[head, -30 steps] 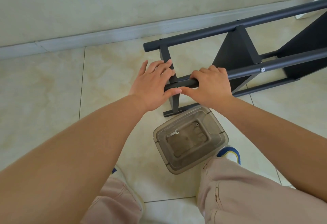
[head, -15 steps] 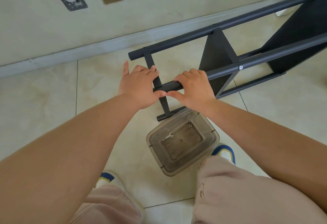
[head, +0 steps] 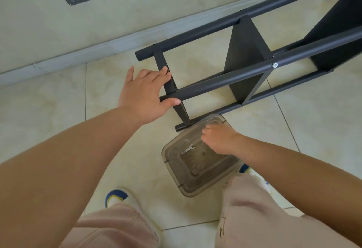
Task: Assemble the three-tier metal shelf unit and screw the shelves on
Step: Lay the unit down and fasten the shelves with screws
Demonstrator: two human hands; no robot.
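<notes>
l hand on frame, r hand in bin

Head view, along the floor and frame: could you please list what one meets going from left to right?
left hand → small wrench in the clear plastic tub → right hand → black shelf panel → silver screw on the frame tube.

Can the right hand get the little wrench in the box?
Probably yes. The right hand is already dipped into the open plastic box, and the small wrench lies on the bottom just beside its fingers, with no lid and nothing lying between them.
</notes>
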